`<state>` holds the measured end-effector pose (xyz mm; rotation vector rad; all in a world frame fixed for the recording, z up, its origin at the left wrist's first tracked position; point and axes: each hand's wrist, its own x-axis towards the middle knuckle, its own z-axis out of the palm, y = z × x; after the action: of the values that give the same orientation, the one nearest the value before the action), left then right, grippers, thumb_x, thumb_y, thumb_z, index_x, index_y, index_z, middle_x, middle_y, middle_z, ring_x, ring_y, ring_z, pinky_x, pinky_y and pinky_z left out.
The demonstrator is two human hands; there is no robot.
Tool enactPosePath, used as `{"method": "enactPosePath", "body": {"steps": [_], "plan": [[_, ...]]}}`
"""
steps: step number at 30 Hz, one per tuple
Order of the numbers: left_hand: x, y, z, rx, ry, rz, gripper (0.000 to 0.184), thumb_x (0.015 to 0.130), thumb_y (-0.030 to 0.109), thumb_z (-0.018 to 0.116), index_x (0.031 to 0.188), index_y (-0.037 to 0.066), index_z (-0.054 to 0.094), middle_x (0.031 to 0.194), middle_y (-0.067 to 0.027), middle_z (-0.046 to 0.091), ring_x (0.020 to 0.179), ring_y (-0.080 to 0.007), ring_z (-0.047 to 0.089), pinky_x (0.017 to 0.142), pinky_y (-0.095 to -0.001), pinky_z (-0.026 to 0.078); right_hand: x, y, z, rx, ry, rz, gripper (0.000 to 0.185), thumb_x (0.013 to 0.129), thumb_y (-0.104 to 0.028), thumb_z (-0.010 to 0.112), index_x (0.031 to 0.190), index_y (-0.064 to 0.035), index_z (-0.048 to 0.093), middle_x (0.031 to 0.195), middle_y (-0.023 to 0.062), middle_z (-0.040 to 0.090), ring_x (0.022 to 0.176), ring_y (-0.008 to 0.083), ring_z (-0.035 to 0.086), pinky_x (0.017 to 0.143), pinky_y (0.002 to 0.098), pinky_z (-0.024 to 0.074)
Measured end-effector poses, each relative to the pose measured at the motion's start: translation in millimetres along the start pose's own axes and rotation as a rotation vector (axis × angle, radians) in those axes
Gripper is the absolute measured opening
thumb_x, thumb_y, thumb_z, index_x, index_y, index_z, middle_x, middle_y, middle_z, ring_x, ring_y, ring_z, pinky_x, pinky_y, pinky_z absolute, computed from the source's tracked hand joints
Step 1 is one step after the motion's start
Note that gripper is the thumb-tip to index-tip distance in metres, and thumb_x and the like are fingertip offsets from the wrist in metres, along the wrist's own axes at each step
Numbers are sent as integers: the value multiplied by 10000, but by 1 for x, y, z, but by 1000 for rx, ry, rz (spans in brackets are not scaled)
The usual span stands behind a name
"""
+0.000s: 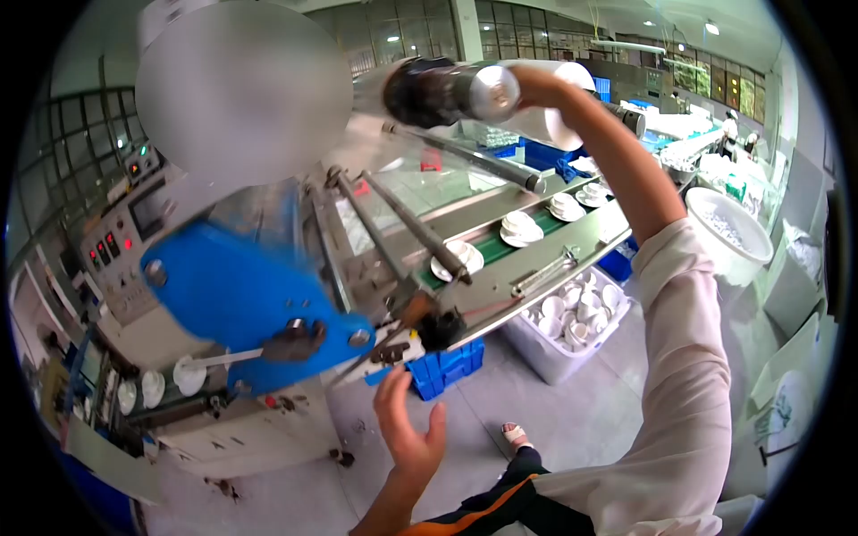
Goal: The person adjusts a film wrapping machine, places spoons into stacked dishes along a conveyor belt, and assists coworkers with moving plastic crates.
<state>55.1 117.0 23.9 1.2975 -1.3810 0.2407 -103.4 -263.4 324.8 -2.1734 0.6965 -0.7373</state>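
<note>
Crosswise, dark cylinder point(429, 92) points rightward, right hand point(539, 87) unclear in grip, left hand point(413, 438) open.

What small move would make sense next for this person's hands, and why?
Probably raise the left hand to help steady the dark cylinder: the right hand is up at its silver end, while the left is lower down, empty, fingers spread.

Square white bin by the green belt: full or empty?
Full, or nearly: white crockery is heaped across the bin, up to about its rim. Depth underneath: cannot tell.
</note>
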Motion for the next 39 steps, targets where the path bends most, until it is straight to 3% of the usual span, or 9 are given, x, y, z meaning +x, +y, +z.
{"method": "enactPosePath", "body": {"steps": [8, 9, 11, 15, 19, 26, 32, 34, 39], "plan": [[40, -29, 87, 200, 200, -151, 471, 905, 313, 373, 1229, -28, 368, 1280, -181, 352, 1146, -301, 400, 922, -368, 333, 211, 162, 54, 47, 285, -217, 563, 818, -331, 592, 1195, 53, 429, 873, 184, 611, 708, 218, 626, 521, 323, 534], [38, -23, 92, 329, 162, -153, 445, 934, 317, 356, 1242, -2, 397, 1321, -181, 334, 1160, -324, 403, 948, -407, 324, 245, 185, 69, 115, 352, -258, 532, 777, -338, 609, 1123, 51, 496, 818, 192, 625, 630, 230, 633, 643, 348, 511], [44, -8, 109, 476, 287, -268, 366, 934, 208, 352, 1182, -47, 438, 1214, -200, 439, 1095, -322, 449, 928, -406, 337, 307, 209, 87, 264, 236, -158, 432, 830, -280, 569, 1113, 36, 487, 805, 148, 613, 669, 189, 621, 513, 308, 529], [64, 9, 149, 739, 402, -473, 345, 936, 181, 343, 1165, -59, 438, 1117, -206, 493, 1008, -298, 487, 844, -358, 406, 390, 209, 99, 511, 226, -170, 393, 835, -278, 561, 1071, 30, 504, 800, 135, 606, 669, 173, 616, 502, 305, 525], [55, -8, 170, 612, 689, -693, 311, 944, 205, 348, 1141, -19, 433, 1008, -154, 501, 813, -206, 513, 654, -274, 450, 445, 204, 98, 688, 235, -130, 364, 862, -295, 527, 1041, 22, 503, 795, 114, 596, 642, 156, 596, 481, 312, 523], [75, -14, 192, 706, 983, -639, 319, 943, 250, 355, 1074, -18, 469, 1000, -146, 494, 830, -220, 492, 692, -310, 438, 528, 204, 99, 812, 222, -11, 449, 863, -409, 491, 886, 36, 543, 701, 97, 601, 527, 175, 571, 467, 323, 540], [86, -18, 198, 769, 1101, -637, 328, 937, 267, 362, 1029, -20, 490, 870, -117, 508, 742, -202, 473, 649, -303, 419, 583, 196, 85, 164, 282, -15, 684, 816, -627, 384, 629, 3, 574, 550, 85, 554, 415, 196, 514, 389, 329, 427], [81, -17, 198, 776, 1097, -658, 326, 937, 267, 363, 1029, -20, 490, 859, -113, 507, 732, -198, 470, 643, -301, 417, 597, 198, 88, 31, 298, -33, 718, 825, -589, 299, 815, 42, 641, 898, 229, 618, 873, 338, 598, 840, 390, 415], [80, -15, 197, 784, 1075, -693, 323, 936, 265, 365, 1029, -19, 490, 831, -105, 506, 708, -190, 463, 629, -297, 410, 597, 201, 92, 123, 313, -75, 512, 804, -394, 353, 845, 27, 641, 966, 254, 590, 955, 386, 550, 846, 410, 408]]}}
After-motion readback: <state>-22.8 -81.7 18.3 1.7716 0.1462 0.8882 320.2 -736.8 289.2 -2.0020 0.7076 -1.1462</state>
